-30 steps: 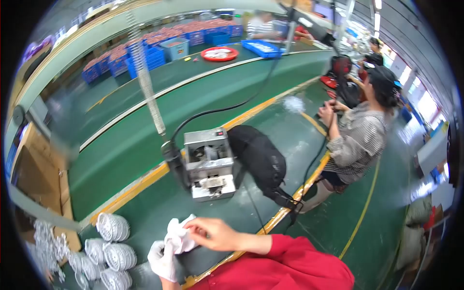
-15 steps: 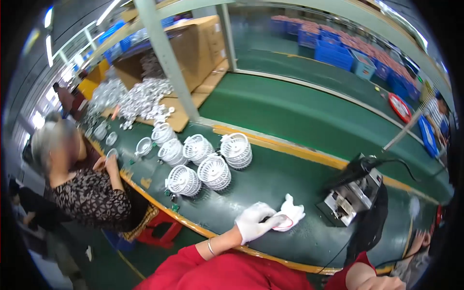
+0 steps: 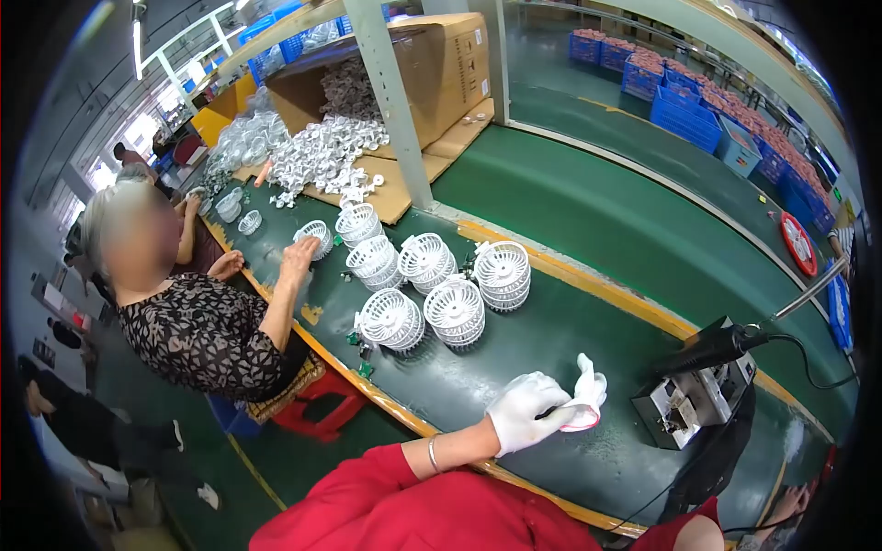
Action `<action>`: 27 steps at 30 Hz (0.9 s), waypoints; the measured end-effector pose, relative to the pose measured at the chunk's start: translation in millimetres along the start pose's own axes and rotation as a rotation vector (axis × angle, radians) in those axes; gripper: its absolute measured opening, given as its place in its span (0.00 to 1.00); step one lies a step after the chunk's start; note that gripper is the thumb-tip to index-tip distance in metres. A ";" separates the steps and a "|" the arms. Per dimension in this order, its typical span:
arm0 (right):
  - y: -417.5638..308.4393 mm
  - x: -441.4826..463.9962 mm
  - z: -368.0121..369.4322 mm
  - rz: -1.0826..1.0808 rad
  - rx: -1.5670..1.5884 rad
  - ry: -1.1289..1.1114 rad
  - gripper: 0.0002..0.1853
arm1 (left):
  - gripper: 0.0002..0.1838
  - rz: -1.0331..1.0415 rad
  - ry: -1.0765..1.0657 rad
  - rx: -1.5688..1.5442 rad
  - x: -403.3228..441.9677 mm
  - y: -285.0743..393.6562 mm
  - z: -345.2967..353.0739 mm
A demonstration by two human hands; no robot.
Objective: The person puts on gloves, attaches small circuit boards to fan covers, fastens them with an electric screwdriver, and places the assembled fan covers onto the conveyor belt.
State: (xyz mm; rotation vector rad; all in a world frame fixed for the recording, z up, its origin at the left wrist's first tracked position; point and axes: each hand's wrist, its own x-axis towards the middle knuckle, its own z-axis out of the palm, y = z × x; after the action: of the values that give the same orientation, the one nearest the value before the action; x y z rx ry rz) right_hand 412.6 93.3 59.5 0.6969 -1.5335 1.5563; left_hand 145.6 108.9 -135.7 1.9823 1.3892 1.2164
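Note:
My left hand, in a white glove, is closed on the cuff of a second white glove. That loose glove has a red edge at its opening, and its fingers stick up above the table. A bracelet shows on my left wrist. Of my right arm only the red sleeve and some bare skin appear at the bottom edge; the right hand is out of the picture. Stacks of white round slatted baskets stand beyond my left hand. To its right is a metal bench device with a black handheld tool lying across it.
A co-worker sits at the left, one hand at a white basket. Small white parts are heaped before a cardboard box. A metal post rises behind the table. Blue crates stand far back.
The view has shifted, and my right hand has dropped out of it at the bottom. My left hand still grips the loose glove. The co-worker's hand has reached out to a basket.

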 end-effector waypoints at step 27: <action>214.9 -116.4 -61.8 0.676 0.673 1.284 0.23 | 0.06 0.716 -0.477 -0.062 5.8 10.6 34.6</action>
State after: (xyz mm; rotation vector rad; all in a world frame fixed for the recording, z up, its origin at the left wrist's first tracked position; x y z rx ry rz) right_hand 299.6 151.5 -158.2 -0.5742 -0.2185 2.3106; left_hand 180.9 114.4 -143.5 2.5936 0.4081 0.9124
